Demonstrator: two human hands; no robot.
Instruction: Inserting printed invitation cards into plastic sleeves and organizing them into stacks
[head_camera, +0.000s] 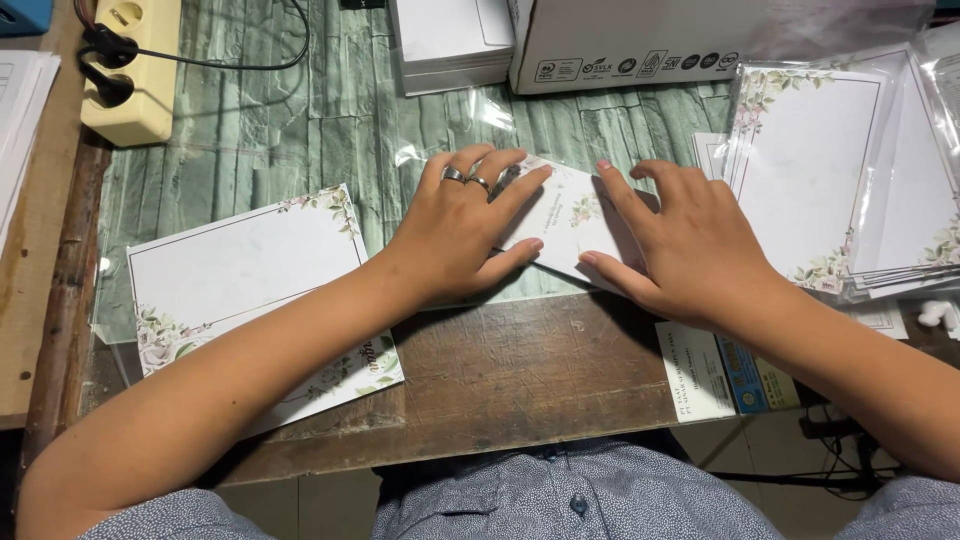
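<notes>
Pressing flat on a small floral card (565, 215) near the bench's (500, 370) front edge, the left hand (460, 225) and right hand (690, 240) are lying open-palmed, fingers spread, apparently creasing it; running fingertips firmly along the fold seems needed.

The person wears a short-sleeved, blue-grey button-up shirt (560, 495) with a fine pale speckled pattern and small dark blue round buttons down the front. Both forearms are bare below the sleeves. The left hand (455, 235) carries two silver metal rings (465, 179) on neighbouring fingers. The right hand (690, 245) wears no ring.
</notes>
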